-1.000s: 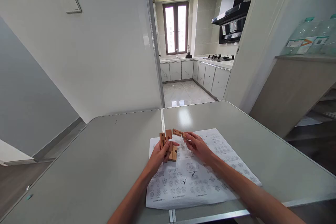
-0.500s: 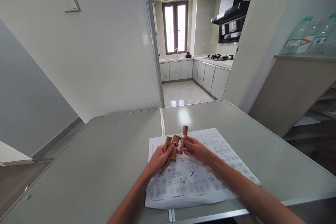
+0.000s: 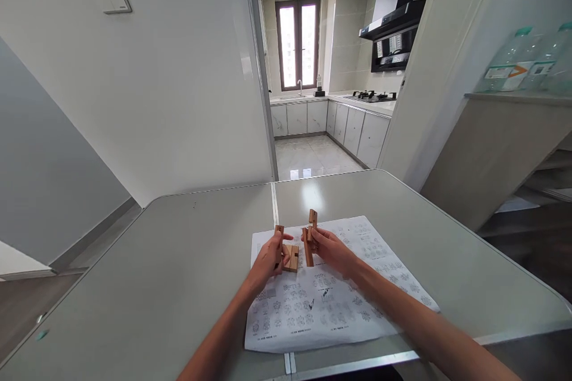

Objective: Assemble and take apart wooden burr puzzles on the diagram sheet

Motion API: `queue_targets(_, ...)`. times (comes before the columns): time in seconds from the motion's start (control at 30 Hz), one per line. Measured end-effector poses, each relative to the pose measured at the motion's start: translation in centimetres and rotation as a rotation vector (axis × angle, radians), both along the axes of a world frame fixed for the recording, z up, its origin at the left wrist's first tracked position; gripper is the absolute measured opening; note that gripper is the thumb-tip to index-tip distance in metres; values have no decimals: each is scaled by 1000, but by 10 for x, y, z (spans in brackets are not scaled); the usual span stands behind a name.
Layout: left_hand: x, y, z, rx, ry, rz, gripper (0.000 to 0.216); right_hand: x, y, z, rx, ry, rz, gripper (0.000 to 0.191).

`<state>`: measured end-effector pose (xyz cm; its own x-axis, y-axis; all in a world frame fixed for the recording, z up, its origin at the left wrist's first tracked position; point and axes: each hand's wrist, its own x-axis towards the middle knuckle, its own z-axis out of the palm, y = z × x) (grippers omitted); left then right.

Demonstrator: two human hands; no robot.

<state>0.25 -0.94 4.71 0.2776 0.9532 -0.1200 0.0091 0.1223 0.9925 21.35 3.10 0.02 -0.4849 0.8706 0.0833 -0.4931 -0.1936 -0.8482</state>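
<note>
Over a printed paper sheet [image 3: 308,327], both hands are closed on small notched wooden puzzle pieces. My left hand [image 3: 269,256] grips an upright wooden puzzle piece [image 3: 279,231] between thumb and fingers. Beside its fingers, a lighter notched block [image 3: 292,258] shows; I cannot tell whether it is held or resting on the paper. My right hand [image 3: 328,245] pinches wooden puzzle pieces together: one sticks up [image 3: 313,215], and a longer bar [image 3: 308,248] points down on its left. A gap separates the two hands. Fingers partly hide the pieces.
The sheet with its rows of small diagrams lies on a grey-green folding table [image 3: 179,274] with a metal seam. A small green object [image 3: 42,334] lies by the left edge. Large water bottles [image 3: 513,62] stand on a ledge to the right. Beyond is a kitchen with a stove [image 3: 374,96].
The hands have moved apart. One piece from the left-hand cluster is now with the right hand, hanging beside the piece it held. The left hand has turned, and its block shows lower.
</note>
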Motion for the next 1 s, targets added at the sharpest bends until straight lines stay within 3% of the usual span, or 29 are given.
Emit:
queue_targets(0.27,-7,8,-6,-101,-279,47,53,-4,-6,6,-69,56,54,34)
queue_targets(0.43,-5,9,-10,-85,-303,33,47,-7,-11,7,87,-107,78,42)
queue_targets(0.7,-3,2,-6,31,-170,-29,45,-10,-18,10,369,-425,37,49)
queue_targets(0.9,-3,-3,-4,152,55,-9,60,-10,-19,12,428,-468,19,48)
queue_targets(1.0,-2,-6,-4,298,216,18,60,-8,-19,11,434,-483,9,48)
